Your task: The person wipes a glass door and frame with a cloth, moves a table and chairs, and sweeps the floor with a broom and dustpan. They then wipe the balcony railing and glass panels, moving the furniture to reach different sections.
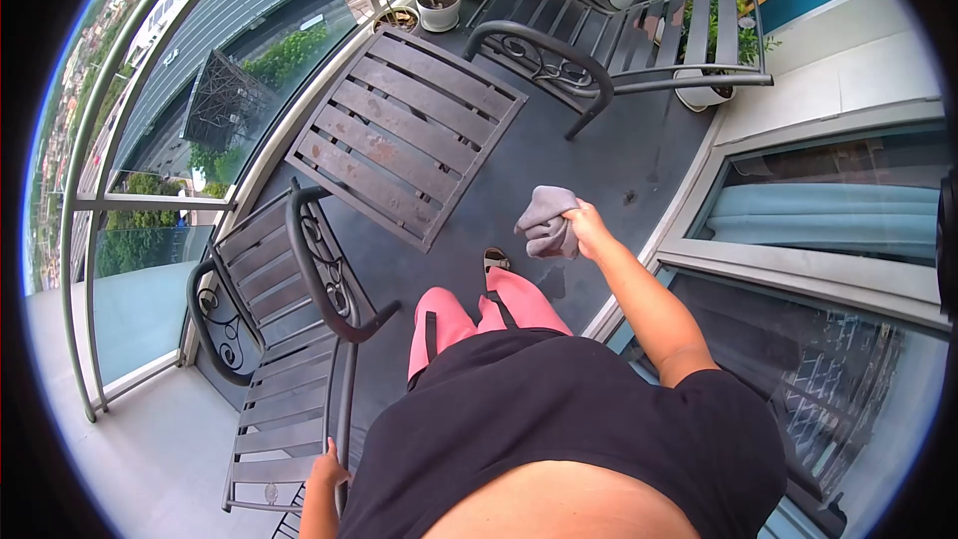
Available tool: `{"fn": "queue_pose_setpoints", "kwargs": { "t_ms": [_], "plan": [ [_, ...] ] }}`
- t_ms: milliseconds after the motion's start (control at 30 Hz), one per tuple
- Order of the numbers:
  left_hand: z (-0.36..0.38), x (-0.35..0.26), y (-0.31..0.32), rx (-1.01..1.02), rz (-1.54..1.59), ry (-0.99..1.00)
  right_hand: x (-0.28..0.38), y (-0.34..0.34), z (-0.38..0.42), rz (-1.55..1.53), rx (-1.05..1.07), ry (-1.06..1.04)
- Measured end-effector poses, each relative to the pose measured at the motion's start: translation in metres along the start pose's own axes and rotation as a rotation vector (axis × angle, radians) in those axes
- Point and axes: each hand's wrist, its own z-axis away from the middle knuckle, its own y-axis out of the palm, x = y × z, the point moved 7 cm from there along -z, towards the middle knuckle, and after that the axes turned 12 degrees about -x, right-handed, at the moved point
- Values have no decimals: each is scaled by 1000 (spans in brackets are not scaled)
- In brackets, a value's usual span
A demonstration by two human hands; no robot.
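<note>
A crumpled grey cloth [547,225] hangs from my right hand [589,227], whose fingers are closed on its edge, above the dark floor. At the lower left, my left hand [328,466] is at the end of a slatted metal chair [289,389]; its fingers are small in view and seem to rest on the chair's edge rail, though their grip is unclear. Ahead stands a low slatted table [399,130] with worn, stained patches on its slats.
A slatted bench [629,40] stands beyond the table, with potted plants [439,5] behind. Glass panels and a railing [160,203] run along the left. Windows with a light frame [689,250] line the right. Wet-looking marks show on the floor [619,160].
</note>
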Motion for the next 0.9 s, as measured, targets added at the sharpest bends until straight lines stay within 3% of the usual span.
{"fn": "queue_pose_setpoints", "kwargs": {
  "t_ms": [33, 133, 200, 233, 267, 333, 400, 467, 533, 600, 667, 733, 900],
  "plan": [
    [-8, -14, -12, 68, 34, -18, 11, -9, -15, -27, -46, -8],
    [-51, -122, -140, -346, 360, 3, 42, -11, -71, 31, -86, -30],
    [-113, -184, -190, -421, 605, 74, 58, 1, -113, 60, -92, -45],
    [-160, -207, -183, -184, 1040, -38, 66, 11, -133, 64, -101, -60],
    [-182, -237, -201, -91, 1224, -123, 74, 22, -157, 63, -111, -78],
    [-248, -278, -209, -56, 1380, -144, 76, 38, -207, 108, -82, -107],
    [-315, -302, -223, -116, 1757, -395, 92, 58, -260, 91, -170, -146],
    [-354, -322, -243, -106, 1983, -293, 95, 72, -318, 246, -187, -210],
    [-357, -342, -275, -77, 2283, -361, 100, 104, -354, 341, -120, -228],
    [-360, -334, -277, -268, 2256, -512, 81, 131, -393, 430, -1, -156],
    [-360, -329, -274, -389, 2221, -534, 58, 143, -423, 757, 32, -52],
    [-355, -328, -280, -474, 2217, -562, 51, 138, -428, 684, -90, 263],
    [-359, -302, -295, -538, 2173, -565, 22, 127, -425, 739, -175, 63]
  ]
}}
